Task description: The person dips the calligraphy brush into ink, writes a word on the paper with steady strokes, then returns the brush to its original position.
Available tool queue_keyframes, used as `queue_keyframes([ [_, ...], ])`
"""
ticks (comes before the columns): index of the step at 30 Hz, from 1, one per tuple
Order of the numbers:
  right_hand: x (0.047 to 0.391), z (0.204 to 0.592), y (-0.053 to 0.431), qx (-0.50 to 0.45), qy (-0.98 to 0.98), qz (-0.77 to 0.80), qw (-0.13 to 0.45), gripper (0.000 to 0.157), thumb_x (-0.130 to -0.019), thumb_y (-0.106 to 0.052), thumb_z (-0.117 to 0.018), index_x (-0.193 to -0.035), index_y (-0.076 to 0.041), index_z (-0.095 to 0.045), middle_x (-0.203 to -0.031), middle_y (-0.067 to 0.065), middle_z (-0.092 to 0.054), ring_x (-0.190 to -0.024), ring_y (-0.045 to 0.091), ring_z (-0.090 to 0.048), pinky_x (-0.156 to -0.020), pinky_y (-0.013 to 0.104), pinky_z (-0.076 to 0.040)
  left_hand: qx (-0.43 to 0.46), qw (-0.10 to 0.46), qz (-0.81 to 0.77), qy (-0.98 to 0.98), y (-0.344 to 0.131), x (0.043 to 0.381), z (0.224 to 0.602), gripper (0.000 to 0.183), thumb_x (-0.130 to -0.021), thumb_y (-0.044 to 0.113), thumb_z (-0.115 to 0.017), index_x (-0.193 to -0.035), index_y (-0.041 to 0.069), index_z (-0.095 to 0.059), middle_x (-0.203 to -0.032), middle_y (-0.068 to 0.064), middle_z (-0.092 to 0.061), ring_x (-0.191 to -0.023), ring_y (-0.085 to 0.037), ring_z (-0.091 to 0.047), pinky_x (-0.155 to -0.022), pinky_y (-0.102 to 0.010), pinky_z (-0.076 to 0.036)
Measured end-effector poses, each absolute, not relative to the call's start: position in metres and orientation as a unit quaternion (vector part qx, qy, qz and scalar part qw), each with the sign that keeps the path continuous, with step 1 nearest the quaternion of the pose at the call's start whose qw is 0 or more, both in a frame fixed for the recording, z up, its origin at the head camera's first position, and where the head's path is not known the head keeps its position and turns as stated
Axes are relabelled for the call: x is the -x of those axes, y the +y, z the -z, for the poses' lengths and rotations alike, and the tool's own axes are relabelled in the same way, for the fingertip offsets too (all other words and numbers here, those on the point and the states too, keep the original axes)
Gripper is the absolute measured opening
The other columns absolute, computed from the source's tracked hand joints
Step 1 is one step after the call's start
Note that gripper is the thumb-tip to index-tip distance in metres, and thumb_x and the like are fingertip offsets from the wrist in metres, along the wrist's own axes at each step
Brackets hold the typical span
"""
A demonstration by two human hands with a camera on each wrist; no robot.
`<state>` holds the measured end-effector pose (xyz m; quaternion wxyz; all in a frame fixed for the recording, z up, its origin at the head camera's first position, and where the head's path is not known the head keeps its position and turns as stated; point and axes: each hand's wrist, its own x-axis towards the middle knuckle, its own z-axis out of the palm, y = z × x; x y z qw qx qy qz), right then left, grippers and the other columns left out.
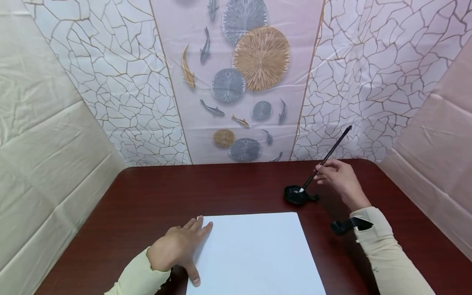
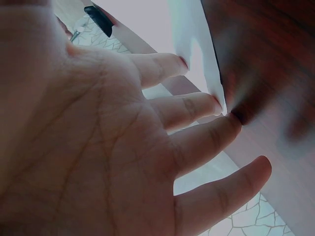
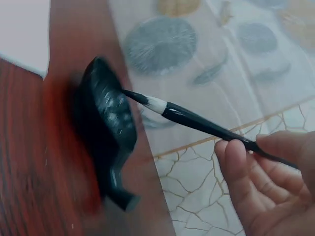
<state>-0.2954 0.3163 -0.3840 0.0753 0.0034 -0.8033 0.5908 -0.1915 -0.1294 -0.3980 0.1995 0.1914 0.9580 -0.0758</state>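
Between thumb and fingertips, my right hand (image 1: 339, 180) pinches a black brush (image 1: 329, 155) partway along its handle. The brush slants, its upper end toward the back wall. Its tip (image 3: 135, 96), dark at the point and white above, sits at the rim of a black ink dish (image 3: 108, 118) with a short curved handle. In the head view the dish (image 1: 293, 196) stands on the table behind the paper. My left hand (image 1: 180, 246) has its fingers spread along the left edge of a white sheet of paper (image 1: 250, 254), fingertips touching its far left corner.
A dark reddish-brown table (image 1: 206, 186) carries everything, with rounded far corners. Behind it hangs a patterned cloth wall (image 1: 144, 102), and pale cloth panels (image 1: 40, 164) slope in at both sides. A black wrist mount (image 1: 350, 225) juts from the right sleeve.
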Motion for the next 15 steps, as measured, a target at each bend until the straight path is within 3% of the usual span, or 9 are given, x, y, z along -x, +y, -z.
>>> queue_keyframes([
  [6, 0.294, 0.381, 0.301, -0.05, -0.879, -0.444, 0.166, 0.021, -0.105, -0.017, -0.067, -0.113, 0.003, -0.067, -0.104, 0.024, -0.077, -0.076, 0.022, -0.079, -0.066, 0.022, -0.06, -0.191, 0.203, 0.08, 0.957, -0.13, 0.192, 0.396, 0.146, -0.05, 0.061, -0.102, -0.168, 0.021, -0.026, -0.175, -0.012, -0.02, -0.16, -0.03, -0.025, -0.114, -0.056, -0.044],
  [15, 0.286, 0.379, 0.285, -0.09, -0.911, -0.357, 0.184, 0.014, -0.104, -0.013, -0.068, -0.113, -0.003, -0.068, -0.107, 0.021, -0.076, -0.081, 0.031, -0.078, -0.065, 0.022, -0.055, -0.193, 0.19, 0.069, 0.96, -0.13, 0.189, 0.398, 0.145, -0.048, 0.058, -0.104, -0.167, 0.021, -0.029, -0.175, -0.012, -0.023, -0.159, -0.03, -0.028, -0.112, -0.053, -0.045],
])
